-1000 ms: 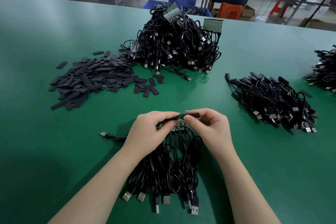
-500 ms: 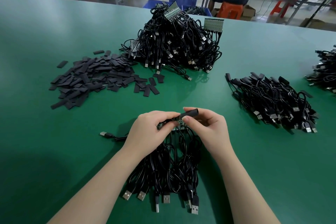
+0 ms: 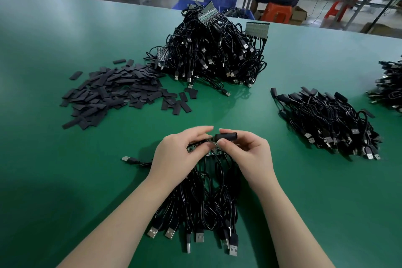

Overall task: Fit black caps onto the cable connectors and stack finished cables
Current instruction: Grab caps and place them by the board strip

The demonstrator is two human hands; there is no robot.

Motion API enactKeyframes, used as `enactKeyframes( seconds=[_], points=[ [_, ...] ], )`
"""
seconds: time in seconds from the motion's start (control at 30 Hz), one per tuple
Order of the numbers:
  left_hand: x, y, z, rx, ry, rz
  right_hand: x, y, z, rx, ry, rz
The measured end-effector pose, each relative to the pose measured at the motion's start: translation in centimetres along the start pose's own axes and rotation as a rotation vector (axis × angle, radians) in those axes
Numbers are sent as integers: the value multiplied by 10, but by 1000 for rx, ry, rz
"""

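Pinching a black cap [image 3: 226,137] between thumb and forefinger, the right hand [image 3: 250,154] is holding it just above the green worktop [image 3: 65,180], wrist bent and the forearm running in from the lower right. The cap is lying nearly level, its open end facing left toward the left hand [image 3: 180,154]. The left hand is curling its fingers over a strip of small green circuit boards [image 3: 192,148] at the far end of a cable bundle [image 3: 202,202], gripping it, with the forefinger stretched forward almost to the right forefinger. The left forearm is coming in from the lower left, so both arms are converging over the bundle. The bundle is lying on the worktop between the forearms, its USB plugs [image 3: 199,237] pointing toward the person. To the far left a heap of loose caps [image 3: 113,91] is spreading flat on the worktop. Behind it, at centre, a tall cable pile [image 3: 213,50] is standing. To the right, well apart from the hands, a lower pile of capped cables [image 3: 328,119] is lying.
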State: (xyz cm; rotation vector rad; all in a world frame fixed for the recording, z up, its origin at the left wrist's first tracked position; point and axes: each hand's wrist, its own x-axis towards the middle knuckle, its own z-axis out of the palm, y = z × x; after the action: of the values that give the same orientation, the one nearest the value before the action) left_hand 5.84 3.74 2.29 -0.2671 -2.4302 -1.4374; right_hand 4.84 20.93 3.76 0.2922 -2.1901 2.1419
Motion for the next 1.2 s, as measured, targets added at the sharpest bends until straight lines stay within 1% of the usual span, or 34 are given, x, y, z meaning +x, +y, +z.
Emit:
enactKeyframes(
  seconds=[0.07,0.13,0.23,0.3,0.37,0.47,0.6,0.67,0.77,0.83,1.07,1.2],
  points=[
    [0,0,0,45,52,-22,0,0,0,17,1,17],
    [1,1,0,104,65,31,0,0,2,-1,-12,19],
    [0,5,-2,87,40,81,0,1,5,27,-19,35],
    [0,5,0,61,24,65,-1,2,4,88,13,57],
    [-1,3,1,39,34,39,0,3,2,134,40,74],
    [0,0,2,62,68,48,0,4,3,160,42,93],
    [-1,4,2,70,114,90,-2,4,5,146,5,96],
    [-2,5,2,93,126,121,-2,4,6,153,17,99],
    [0,6,3,72,94,106,-1,5,5,175,63,104],
    [0,5,3,77,82,108,-1,5,5,169,64,107],
    [-1,6,2,174,127,168,-3,2,4,94,26,104],
    [-1,7,2,171,126,187,-2,2,6,90,42,86]
  ],
)
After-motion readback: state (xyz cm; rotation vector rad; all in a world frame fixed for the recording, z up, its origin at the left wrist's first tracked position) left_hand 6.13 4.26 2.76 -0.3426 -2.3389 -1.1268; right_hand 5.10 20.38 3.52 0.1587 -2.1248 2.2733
